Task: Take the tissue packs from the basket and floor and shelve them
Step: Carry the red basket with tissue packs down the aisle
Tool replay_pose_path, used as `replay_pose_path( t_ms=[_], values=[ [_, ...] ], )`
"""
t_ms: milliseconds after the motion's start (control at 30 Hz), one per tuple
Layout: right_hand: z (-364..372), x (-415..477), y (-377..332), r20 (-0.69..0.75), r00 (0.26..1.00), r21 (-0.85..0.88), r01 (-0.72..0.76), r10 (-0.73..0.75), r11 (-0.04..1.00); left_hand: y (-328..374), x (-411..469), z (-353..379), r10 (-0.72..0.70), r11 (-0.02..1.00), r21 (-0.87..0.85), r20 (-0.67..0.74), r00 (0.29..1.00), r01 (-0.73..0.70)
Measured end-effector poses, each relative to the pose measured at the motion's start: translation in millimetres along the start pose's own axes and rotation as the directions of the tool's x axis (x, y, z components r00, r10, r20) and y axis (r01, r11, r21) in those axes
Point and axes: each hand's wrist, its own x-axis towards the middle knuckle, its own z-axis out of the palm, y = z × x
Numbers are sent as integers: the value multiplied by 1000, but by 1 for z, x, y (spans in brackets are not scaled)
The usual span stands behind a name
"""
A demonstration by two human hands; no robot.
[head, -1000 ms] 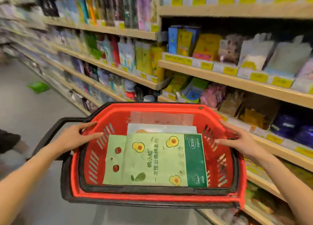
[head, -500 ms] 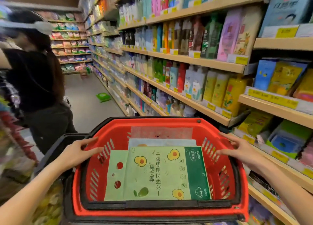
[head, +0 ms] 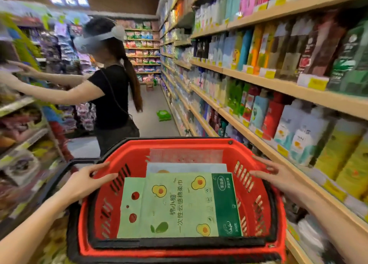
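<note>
A red basket (head: 278,224) with black handles sits in front of me at waist height. Inside lies a light green tissue pack (head: 179,204) printed with avocados, and more packs are partly hidden beneath it. My left hand (head: 83,182) grips the basket's left rim, fingers curled over the edge. On the right rim my right hand (head: 278,178) holds on the same way. Far down the aisle a green tissue pack (head: 163,115) lies on the floor beside the right shelving.
Wooden shelves (head: 278,84) full of bottles and pouches run along the right. A person in a black top (head: 111,92) stands ahead on the left, arms stretched to the left shelves (head: 20,124). Grey aisle floor (head: 153,108) stretches beyond.
The view has swung left and upward, from the right shelves to the length of the aisle. The person ahead has come fully into view. Both hands keep their hold on the basket rims.
</note>
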Motion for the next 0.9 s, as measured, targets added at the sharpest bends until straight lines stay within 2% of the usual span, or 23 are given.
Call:
replay_pose_path(
  t_ms=[167,433,700,833,900],
  values=[
    [2,89,-4,-9,998,12,56,-56,998,16,58,5,-53,999,-1,-20,998,53],
    [8,221,14,-28,1000,-65,6,-8,998,18,199,11,-5,1000,-14,58,998,6],
    [9,326,3,-35,998,-72,42,-45,996,23,292,46,-48,996,-77,31,998,50],
    [1,387,10,-55,998,-30,28,-29,999,40,323,69,-76,995,-69,-29,997,74],
    [-5,412,14,-21,1000,-42,5,-6,999,47,338,76,-102,994,-57,-59,993,99]
  ],
)
